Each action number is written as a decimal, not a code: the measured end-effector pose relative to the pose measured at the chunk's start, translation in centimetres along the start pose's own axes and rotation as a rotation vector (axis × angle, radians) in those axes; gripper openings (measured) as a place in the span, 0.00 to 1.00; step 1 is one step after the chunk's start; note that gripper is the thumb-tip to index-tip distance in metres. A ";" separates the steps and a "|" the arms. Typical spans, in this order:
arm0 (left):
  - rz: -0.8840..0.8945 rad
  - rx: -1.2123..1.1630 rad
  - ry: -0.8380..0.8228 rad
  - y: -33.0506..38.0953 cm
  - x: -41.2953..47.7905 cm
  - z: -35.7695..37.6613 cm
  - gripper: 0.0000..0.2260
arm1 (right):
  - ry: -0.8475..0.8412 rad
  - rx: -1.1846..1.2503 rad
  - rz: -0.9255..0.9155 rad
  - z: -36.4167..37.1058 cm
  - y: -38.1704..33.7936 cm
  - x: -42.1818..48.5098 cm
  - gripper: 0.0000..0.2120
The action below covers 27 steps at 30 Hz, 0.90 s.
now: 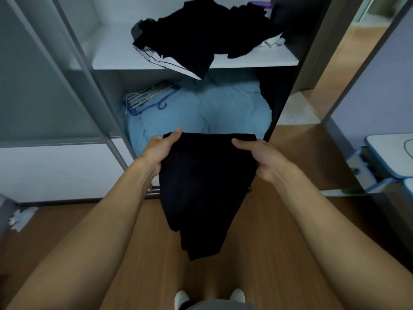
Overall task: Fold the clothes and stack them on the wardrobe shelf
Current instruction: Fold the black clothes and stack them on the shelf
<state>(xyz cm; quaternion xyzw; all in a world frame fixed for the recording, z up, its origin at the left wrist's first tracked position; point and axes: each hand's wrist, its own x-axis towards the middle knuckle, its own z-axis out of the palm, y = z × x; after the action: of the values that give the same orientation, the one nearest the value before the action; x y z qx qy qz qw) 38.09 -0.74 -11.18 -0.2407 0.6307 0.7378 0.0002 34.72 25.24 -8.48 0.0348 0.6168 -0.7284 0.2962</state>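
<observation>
- I am holding the black garment point(205, 186) up in front of the wardrobe, my left hand point(159, 148) and right hand point(262, 159) each gripping a top corner.
- It is hanging limp, so I judge it soft, light and floppy; the top edge seems the best hold.
- The shelf point(111, 59) above is carrying a loose dark pile point(201, 34).

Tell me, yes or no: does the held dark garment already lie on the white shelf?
No: the left hand and right hand grip the dark garment, which hangs over the wooden floor, off the white shelf.
</observation>
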 end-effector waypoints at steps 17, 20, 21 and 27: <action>-0.214 -0.159 -0.208 -3.5 -2.8 -3.2 0.15 | -0.114 0.508 -0.011 -0.4 1.8 0.1 0.24; -0.158 -0.281 -0.153 -1.6 -2.5 -1.4 0.11 | -0.201 0.480 -0.044 -1.0 1.8 0.0 0.26; -0.152 -0.298 -0.154 -1.1 -2.3 -1.1 0.11 | -0.199 0.386 -0.031 -1.1 2.4 0.0 0.25; -0.155 -0.453 -0.271 -3.0 -1.7 -1.9 0.25 | -0.112 0.344 0.043 -0.8 5.6 -0.4 0.18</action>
<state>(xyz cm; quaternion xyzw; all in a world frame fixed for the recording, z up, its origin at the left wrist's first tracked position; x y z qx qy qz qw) 41.18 -1.40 -13.54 -0.1813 0.4234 0.8833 0.0870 37.44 25.78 -13.44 0.0574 0.4646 -0.8175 0.3354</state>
